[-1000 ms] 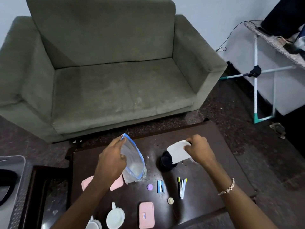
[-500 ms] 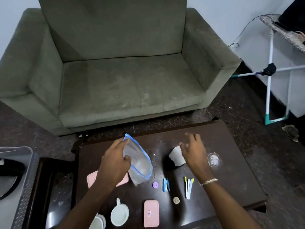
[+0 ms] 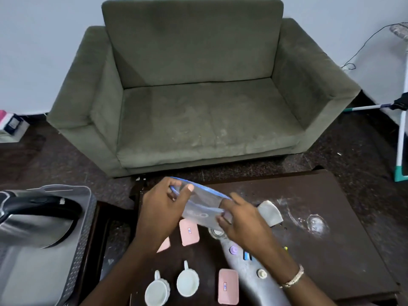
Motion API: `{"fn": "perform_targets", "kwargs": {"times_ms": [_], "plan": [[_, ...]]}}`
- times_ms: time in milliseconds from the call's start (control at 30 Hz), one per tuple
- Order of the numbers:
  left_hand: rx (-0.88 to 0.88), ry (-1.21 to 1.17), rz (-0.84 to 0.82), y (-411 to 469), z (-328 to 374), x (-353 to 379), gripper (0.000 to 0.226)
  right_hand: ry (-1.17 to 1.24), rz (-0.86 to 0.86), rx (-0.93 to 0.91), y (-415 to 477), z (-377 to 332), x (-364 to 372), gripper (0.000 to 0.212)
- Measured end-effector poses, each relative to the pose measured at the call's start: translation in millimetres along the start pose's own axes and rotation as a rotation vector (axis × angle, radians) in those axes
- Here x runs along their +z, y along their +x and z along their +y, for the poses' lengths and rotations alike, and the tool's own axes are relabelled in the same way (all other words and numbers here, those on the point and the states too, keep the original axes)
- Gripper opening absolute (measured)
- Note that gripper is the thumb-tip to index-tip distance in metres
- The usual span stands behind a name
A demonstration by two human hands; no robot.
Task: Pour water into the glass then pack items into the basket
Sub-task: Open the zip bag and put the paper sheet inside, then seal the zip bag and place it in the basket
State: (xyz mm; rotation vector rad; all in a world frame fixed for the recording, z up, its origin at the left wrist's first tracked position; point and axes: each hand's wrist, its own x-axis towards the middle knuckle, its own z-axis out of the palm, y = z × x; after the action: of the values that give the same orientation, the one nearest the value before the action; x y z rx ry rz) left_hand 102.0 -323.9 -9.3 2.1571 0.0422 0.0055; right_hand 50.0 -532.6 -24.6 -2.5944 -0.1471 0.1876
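My left hand (image 3: 161, 208) is pinching the top edge of a clear bag (image 3: 199, 205) with a blue strip along its mouth, thumb on one side and fingers on the other. My right hand (image 3: 240, 221) is holding the other end of the same bag, its fingers curled on the thin plastic. Both hands are keeping the bag up over the dark table (image 3: 331, 250), near its far edge. I am looking through the plastic, and I cannot tell if anything is inside it.

A white folded thing (image 3: 270, 213) is peeking out just behind my right hand, and part of it is hidden. The glass (image 3: 315, 224) is sitting to the right of it, so clear that I am only making out a shiny ring. My right arm is covering some small bits on the table, blurred and hard to name. Three pink cases (image 3: 189, 232) are lying near my arms; my left wrist is hiding most of one. Two small white cups (image 3: 187, 281) are standing at the near edge. The grey basket (image 3: 72, 235) is off to the left, cut by the picture edge, with a big dark and silver thing (image 3: 37, 219) inside that I cannot name. A green sofa (image 3: 198, 102) is standing behind the table
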Motion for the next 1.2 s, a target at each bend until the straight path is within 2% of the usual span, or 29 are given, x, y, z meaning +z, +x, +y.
{"fn": "perform_targets", "kwargs": {"times_ms": [67, 167, 233, 300, 367, 467, 567, 667, 733, 900, 1033, 1133, 1200], "plan": [[0.052, -0.127, 0.001, -5, -12, -18, 0.045, 0.110, 0.034, -0.085, 3, 0, -19, 0.008], [0.062, -0.321, -0.154, -13, -30, -33, 0.078, 0.312, 0.015, -0.142, 10, -3, -50, 0.022], [0.016, -0.430, -0.278, -16, -37, -35, 0.093, 0.477, -0.031, -0.160, 20, -6, -64, 0.022], [-0.013, -0.529, -0.321, -17, -39, -31, 0.090, 0.651, -0.104, -0.187, 28, -6, -73, 0.020], [-0.029, -0.579, -0.266, -17, -34, -30, 0.078, 0.827, -0.100, -0.158, 33, -4, -75, 0.034], [-0.028, -0.650, -0.161, -12, -28, -29, 0.070, 1.082, 0.141, -0.022, 34, -1, -65, 0.077], [0.003, -0.681, -0.093, -7, -27, -24, 0.073, 1.165, 0.229, 0.036, 26, 0, -44, 0.090], [-0.015, -0.680, -0.090, -7, -31, -20, 0.085, 1.170, 0.176, 0.043, 16, -1, -18, 0.085], [-0.038, -0.659, -0.097, -7, -36, -20, 0.087, 1.102, 0.204, 0.064, 17, 2, -7, 0.074], [-0.017, -0.511, -0.096, -9, -46, -30, 0.055, 0.920, 0.205, 0.122, 28, 0, -2, 0.048], [-0.043, -0.401, 0.013, -15, -49, -38, 0.040, 0.735, 0.198, 0.171, 38, -12, -1, 0.037], [0.053, -0.192, 0.128, -21, -58, -51, 0.018, 0.605, 0.187, 0.142, 45, -25, 4, 0.018], [0.097, -0.083, 0.145, -24, -63, -63, 0.010, 0.569, 0.185, 0.121, 49, -34, 8, 0.010]]}}
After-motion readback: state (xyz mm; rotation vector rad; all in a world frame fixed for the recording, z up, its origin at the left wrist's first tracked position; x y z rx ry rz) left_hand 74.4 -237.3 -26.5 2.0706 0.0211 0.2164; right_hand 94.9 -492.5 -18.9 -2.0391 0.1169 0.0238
